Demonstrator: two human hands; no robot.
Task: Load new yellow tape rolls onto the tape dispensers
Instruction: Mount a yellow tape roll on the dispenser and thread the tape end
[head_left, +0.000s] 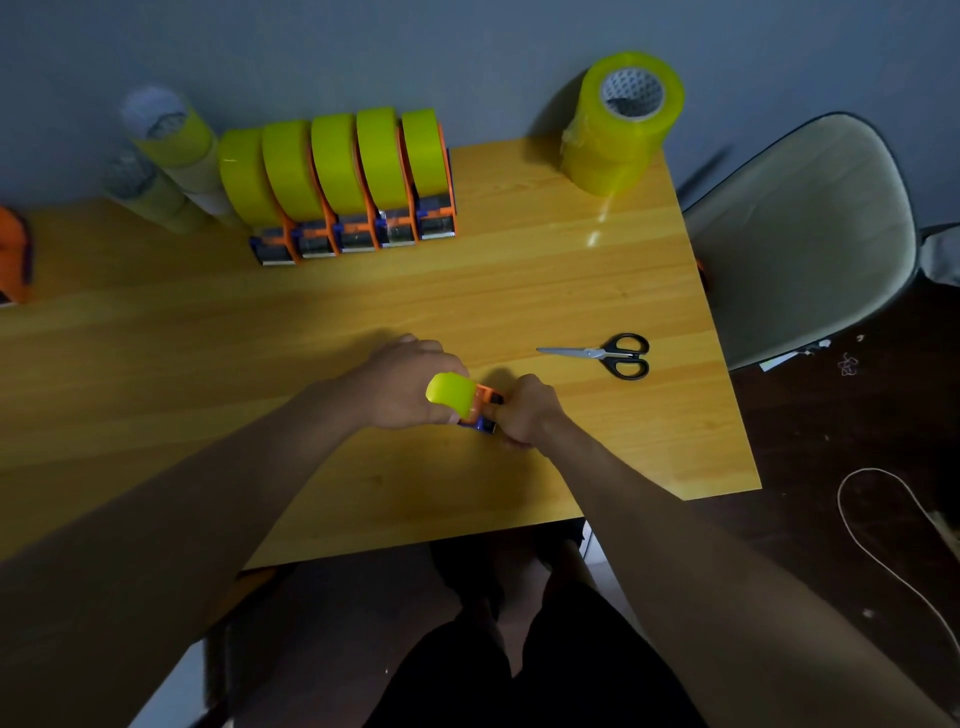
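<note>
1. The left hand (402, 382) curls over a yellow tape roll (448, 393), fingers wrapped round its far side and thumb at its near edge, holding it firmly.
2. The right hand (524, 410) grips the orange and blue tape dispenser (484, 408) from the right, fingers closed on its body.
3. The roll sits in the dispenser between the two hands, low over the wooden table (519, 280); whether it touches the tabletop cannot be told.
4. Beyond the left hand, near the wall, stands a row of five dispensers (358, 208), each already carrying a yellow roll, packed side by side.
5. Left of that row, well away from the left hand, lie stacks of rolls (166, 156), blurred.
6. Far beyond the right hand, at the table's back corner, stands a stack of yellow rolls (618, 124).
7. Scissors (608, 355) lie flat just beyond and right of the right hand, blades pointing left.
8. A pale chair (800, 239) stands right of the table.
</note>
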